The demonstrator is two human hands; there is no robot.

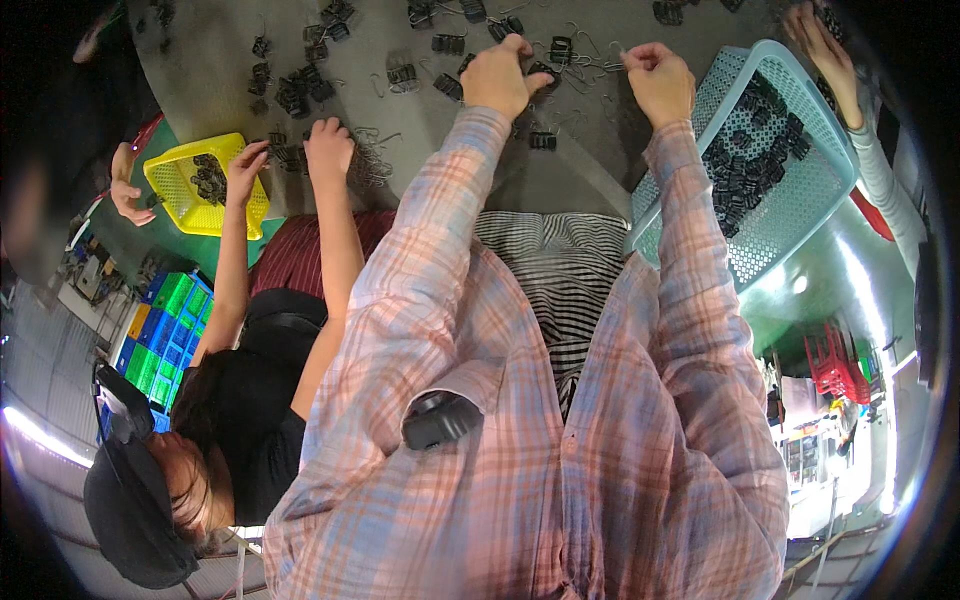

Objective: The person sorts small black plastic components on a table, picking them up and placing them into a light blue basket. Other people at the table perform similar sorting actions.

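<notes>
My left hand (pixel 500 82) is over the grey table, fingers curled and thumb out, with a small black clip (pixel 542 69) at the thumb and fingertips. More black clips (pixel 448 44) lie around that hand. To its right, my right hand (pixel 660 84) is closed in a pinch on a thin bent metal wire (pixel 612 66). Loose wires (pixel 585 45) are scattered between my hands. One black clip (pixel 543 141) lies nearer to me. The undersides of both hands are hidden.
A light blue basket (pixel 845 150) full of black clips stands right of my right forearm. At left, a co-worker's hands (pixel 328 150) handle clips beside a yellow basket (pixel 165 170). Another person's hand (pixel 825 50) is beyond the blue basket. Clip piles (pixel 300 90) dot the table.
</notes>
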